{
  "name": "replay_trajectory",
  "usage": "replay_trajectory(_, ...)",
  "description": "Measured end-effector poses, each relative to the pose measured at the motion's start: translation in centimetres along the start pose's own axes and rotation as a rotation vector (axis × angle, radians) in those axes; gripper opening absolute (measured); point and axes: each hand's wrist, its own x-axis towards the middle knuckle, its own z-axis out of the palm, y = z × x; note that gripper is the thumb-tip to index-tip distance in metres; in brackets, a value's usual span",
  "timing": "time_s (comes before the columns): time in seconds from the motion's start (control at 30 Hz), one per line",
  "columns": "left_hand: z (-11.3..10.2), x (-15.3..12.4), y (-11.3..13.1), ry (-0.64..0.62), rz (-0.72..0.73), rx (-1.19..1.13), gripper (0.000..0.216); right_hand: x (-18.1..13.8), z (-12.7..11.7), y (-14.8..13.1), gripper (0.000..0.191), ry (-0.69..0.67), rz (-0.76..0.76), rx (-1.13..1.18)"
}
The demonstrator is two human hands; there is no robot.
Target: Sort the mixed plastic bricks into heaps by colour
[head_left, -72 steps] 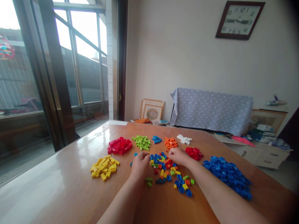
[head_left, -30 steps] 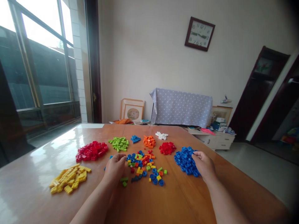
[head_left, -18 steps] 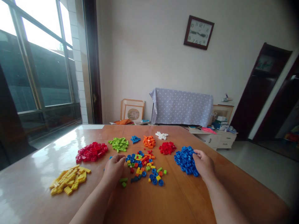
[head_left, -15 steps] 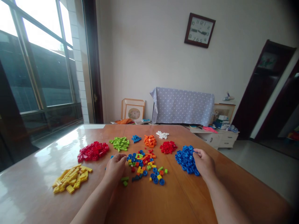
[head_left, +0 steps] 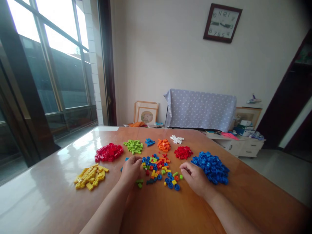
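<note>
My left hand (head_left: 131,169) rests at the left edge of a mixed heap of toy building bricks (head_left: 156,164), its fingers curled together. Whatever it may hold is hidden. Over to the right, my right hand (head_left: 196,178) hovers beside the loose blue round pieces (head_left: 172,182) and small green bricks at the heap's near right side. Its fingers are bent and slightly apart, with nothing visible in them. Just behind that hand lies a large pile of blue round pieces (head_left: 212,165). A few green bricks (head_left: 139,182) sit close to my left wrist.
Sorted piles ring the mixed heap on the wooden table (head_left: 156,214): yellow bricks (head_left: 91,176), red bricks (head_left: 109,152), green bricks (head_left: 133,146), blue pieces (head_left: 149,142), orange bricks (head_left: 164,145), white pieces (head_left: 176,139) and smaller red pieces (head_left: 183,152).
My right hand has moved left, from the blue pile to the right side of the mixed heap. My left hand stays beside the heap. The whole view has shifted slightly.
</note>
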Motion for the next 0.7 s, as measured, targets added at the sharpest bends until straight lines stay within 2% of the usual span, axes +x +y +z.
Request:
replay_trajectory(0.13,-0.1,0.1,-0.1,-0.004,-0.024,-0.021,0.04,-0.6,0.3,-1.2,0.02,-0.151,-0.017,-0.019)
replay_trajectory(0.37,-0.2,0.3,-0.1,-0.001,-0.026,-0.032,0.037,-1.6,0.0,-1.1,0.031,-0.378,0.091,-0.095)
replay_trajectory(0.6,-0.3,0.1,0.0,-0.011,-0.016,-0.091,0.037,-1.6,-0.4,-1.4,0.015,-0.39,0.095,-0.08)
replay_trajectory(0.7,-0.4,0.0,0.2,-0.021,-0.018,-0.08,0.039,-1.2,-1.0,-0.6,0.013,-0.32,0.09,-0.035)
